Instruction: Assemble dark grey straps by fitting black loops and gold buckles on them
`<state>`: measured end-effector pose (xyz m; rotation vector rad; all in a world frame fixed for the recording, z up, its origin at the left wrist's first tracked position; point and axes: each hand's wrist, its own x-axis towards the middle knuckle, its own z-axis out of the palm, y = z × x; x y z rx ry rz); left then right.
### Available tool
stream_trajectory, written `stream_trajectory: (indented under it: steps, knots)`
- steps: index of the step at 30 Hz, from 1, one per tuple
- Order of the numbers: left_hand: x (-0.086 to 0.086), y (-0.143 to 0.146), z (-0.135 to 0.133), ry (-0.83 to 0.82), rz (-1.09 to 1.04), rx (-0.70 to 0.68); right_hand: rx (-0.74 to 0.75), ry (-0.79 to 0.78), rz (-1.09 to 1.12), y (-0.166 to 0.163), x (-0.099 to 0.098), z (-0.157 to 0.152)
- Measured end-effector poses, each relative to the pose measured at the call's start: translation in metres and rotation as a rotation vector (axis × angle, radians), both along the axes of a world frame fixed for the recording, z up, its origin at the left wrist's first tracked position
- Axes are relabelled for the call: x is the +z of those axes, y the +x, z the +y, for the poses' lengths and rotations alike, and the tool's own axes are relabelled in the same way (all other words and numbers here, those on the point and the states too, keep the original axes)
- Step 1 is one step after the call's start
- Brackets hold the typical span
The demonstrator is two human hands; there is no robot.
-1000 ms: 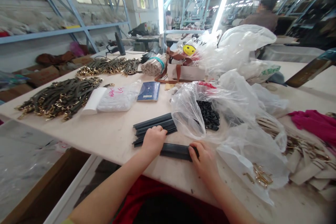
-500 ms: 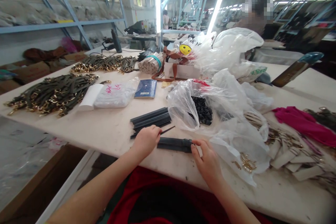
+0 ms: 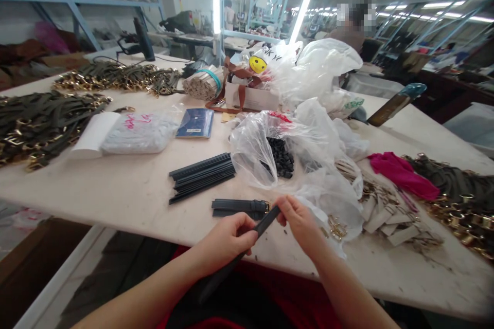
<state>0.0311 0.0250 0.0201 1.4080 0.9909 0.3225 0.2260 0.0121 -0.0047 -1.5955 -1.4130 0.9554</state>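
Note:
My left hand point(image 3: 227, 239) is closed around a long black strap point(image 3: 266, 218) that slants up to the right over the table's near edge. My right hand point(image 3: 299, 221) pinches the strap's upper end. Just beyond the hands lies a short stack of finished black straps with a loop point(image 3: 239, 207). A pile of plain black straps point(image 3: 200, 175) lies further left. A clear plastic bag point(image 3: 254, 154) holding small black loops point(image 3: 281, 157) stands behind.
Piles of dark straps with gold buckles point(image 3: 42, 123) fill the left of the table point(image 3: 127, 190). A white packet point(image 3: 127, 132), a blue booklet point(image 3: 195, 123), a box point(image 3: 250, 97) and white bags lie behind. Beige straps point(image 3: 389, 216), pink cloth point(image 3: 399, 175) sit right. A person stands beyond.
My left hand drew one strap from the pile and brought it toward me. My right hand left the finished stack and took the strap's end. The view has swung right.

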Motion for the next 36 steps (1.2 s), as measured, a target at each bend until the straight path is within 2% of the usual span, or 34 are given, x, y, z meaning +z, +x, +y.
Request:
stream_trajectory:
  steps: [1,3,6,9,12,16,20,23,27,30,33,36]
  knots:
    - [0.0,0.003,0.002,-0.077,-0.027,0.049,-0.033,0.049,-0.145,0.012,-0.002,0.009]
    - [-0.001,0.008,0.006,-0.207,-0.081,0.146,-0.095,0.122,-0.605,0.034,-0.009,0.032]
    - [-0.002,0.014,0.011,-0.321,-0.148,0.258,-0.08,0.132,-0.798,0.055,-0.025,0.068]
    - [-0.003,0.018,0.016,-0.357,-0.167,0.308,-0.031,0.126,-0.871,0.057,-0.039,0.092]
    - [-0.002,0.019,0.018,-0.393,-0.176,0.318,-0.014,0.129,-0.91,0.055,-0.046,0.101]
    - [-0.003,0.021,0.018,-0.437,-0.19,0.335,-0.036,0.152,-0.884,0.06,-0.044,0.097]
    - [-0.005,0.019,0.014,-0.476,-0.194,0.331,-0.139,0.176,-0.807,0.063,-0.034,0.079]
    - [-0.004,0.018,0.009,-0.493,-0.201,0.321,-0.183,0.173,-0.569,0.053,-0.023,0.056]
    - [0.0,0.018,0.001,-0.509,-0.25,0.307,-0.172,0.081,0.12,0.025,-0.009,0.023]
    - [0.002,0.019,-0.005,-0.487,-0.259,0.284,-0.134,-0.047,0.469,0.004,0.0,0.002]
    - [0.002,0.017,-0.011,-0.373,-0.229,0.252,-0.138,-0.152,0.684,-0.009,0.003,-0.012]
    - [-0.001,0.015,-0.016,-0.229,-0.195,0.223,-0.184,-0.192,0.808,-0.013,-0.001,-0.02]
